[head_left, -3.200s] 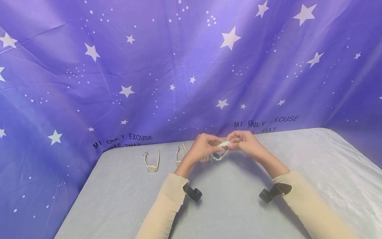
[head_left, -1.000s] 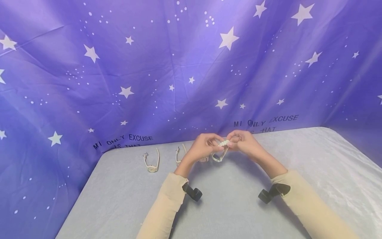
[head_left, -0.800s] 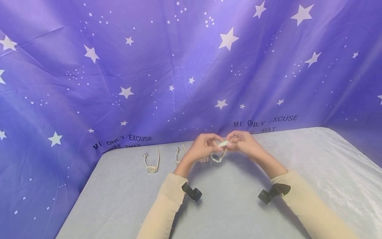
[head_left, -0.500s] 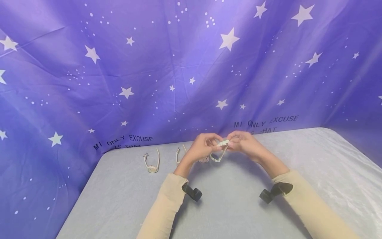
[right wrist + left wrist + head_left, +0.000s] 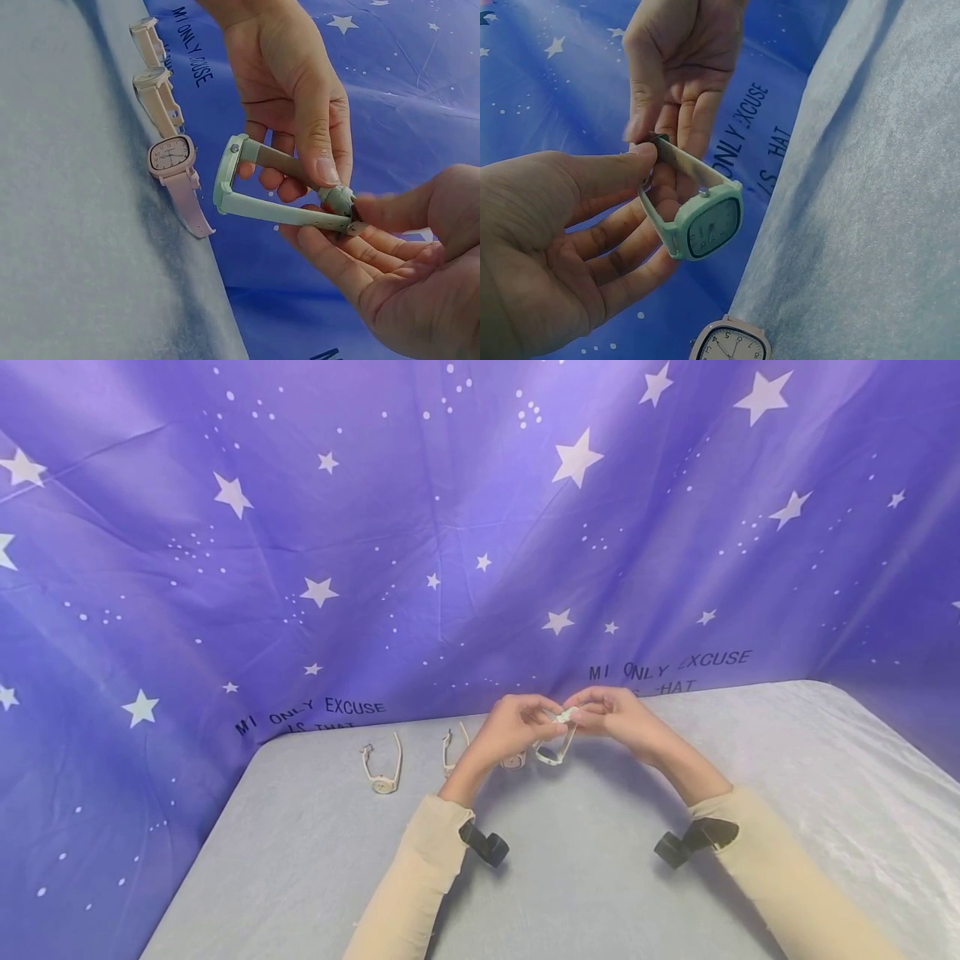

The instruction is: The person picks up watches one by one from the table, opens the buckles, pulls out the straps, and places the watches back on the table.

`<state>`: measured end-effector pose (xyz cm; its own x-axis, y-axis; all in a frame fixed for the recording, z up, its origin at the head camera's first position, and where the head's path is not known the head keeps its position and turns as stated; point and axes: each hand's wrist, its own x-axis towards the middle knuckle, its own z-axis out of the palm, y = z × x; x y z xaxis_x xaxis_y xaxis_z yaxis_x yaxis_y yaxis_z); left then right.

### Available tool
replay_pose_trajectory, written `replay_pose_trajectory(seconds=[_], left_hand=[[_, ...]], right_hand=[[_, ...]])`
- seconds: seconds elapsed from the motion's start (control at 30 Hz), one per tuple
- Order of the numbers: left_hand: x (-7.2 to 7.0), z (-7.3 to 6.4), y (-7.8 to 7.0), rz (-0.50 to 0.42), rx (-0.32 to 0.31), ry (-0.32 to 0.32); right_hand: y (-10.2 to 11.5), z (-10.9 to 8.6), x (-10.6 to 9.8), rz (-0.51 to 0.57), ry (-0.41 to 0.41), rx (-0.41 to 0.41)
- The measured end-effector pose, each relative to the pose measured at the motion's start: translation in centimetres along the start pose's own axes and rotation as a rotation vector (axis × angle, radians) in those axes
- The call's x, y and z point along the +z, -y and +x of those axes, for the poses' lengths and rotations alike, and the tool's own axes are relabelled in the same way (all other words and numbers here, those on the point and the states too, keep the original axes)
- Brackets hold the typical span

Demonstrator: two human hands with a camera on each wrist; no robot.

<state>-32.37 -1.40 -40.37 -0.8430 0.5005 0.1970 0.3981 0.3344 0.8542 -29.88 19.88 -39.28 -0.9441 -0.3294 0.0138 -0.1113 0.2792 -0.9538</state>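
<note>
A mint-green wristwatch (image 5: 712, 225) with a squarish case hangs between both hands above the table, its strap bent into a loop. My left hand (image 5: 506, 727) pinches the strap near its joining ends, thumb on top. From the other side, my right hand (image 5: 618, 720) pinches the buckle end (image 5: 352, 217) with thumb and fingers; the right thumb looks blurred. In the right wrist view the two strap ends overlap at a metal buckle, partly covered by fingers. Whether the buckle is fastened I cannot tell.
On the grey cloth-covered table (image 5: 570, 877) lies a pink watch (image 5: 171, 154), close below the left hand. Two pale watches, one round-faced (image 5: 382, 783) and one partly behind the left forearm (image 5: 450, 768), lie further left. A purple star-printed curtain (image 5: 420, 527) hangs behind the table.
Both hands stay in place with the green watch. The right fingertips have come slightly closer to the left ones, and the watch case has swung a little to the right.
</note>
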Motion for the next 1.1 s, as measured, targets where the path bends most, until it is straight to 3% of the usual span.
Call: replay_pose_trajectory(seconds=[0.17,0.77,1.1], left_hand=[[-0.01,0.0,0.08,0.024,0.007,-0.006],[0.01,0.0,0.41,0.014,0.025,-0.001],[-0.08,0.03,0.49,-0.007,0.017,0.026]], right_hand=[[0.09,0.02,0.3,-0.04,-0.024,0.002],[0.01,0.07,0.57,-0.002,-0.023,-0.005],[-0.3,0.21,0.47,-0.134,-0.084,-0.03]])
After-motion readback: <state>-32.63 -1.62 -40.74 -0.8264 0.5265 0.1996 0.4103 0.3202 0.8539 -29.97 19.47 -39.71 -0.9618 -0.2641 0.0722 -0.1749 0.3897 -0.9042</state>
